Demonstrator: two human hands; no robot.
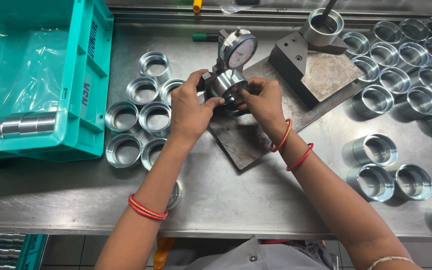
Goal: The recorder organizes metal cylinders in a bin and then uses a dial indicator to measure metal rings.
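A steel workbench (226,200) spreads under both arms. Well to the left of the left hand sits a teal plastic crate (83,100) lined with clear film, with a row of metal cylinders lying along its floor. Under and just beyond the hands lies a dark flat base plate (256,135), and on its far right part stands a grey angled block (296,60) carrying a steel cup with a rod in it.

Well to the right of the right hand, many machined steel rings (406,65) stand in rows with their open ends up; three more (391,170) stand nearer the right forearm. Just left of the left hand, a smaller cluster of rings (136,120) stands the same way.

Directly beyond the fingers rises a dial gauge (240,50), its round white face turned toward the person.

The left hand (188,110) and right hand (263,100) meet at one steel ring (228,84), held just below the gauge. This ring is tipped over: its short axis runs roughly level, with the open bore pointing down and right toward the right hand. The left thumb and fingers curl on its left side; the right thumb and fingertips pinch its rim. Red bangles circle both wrists.
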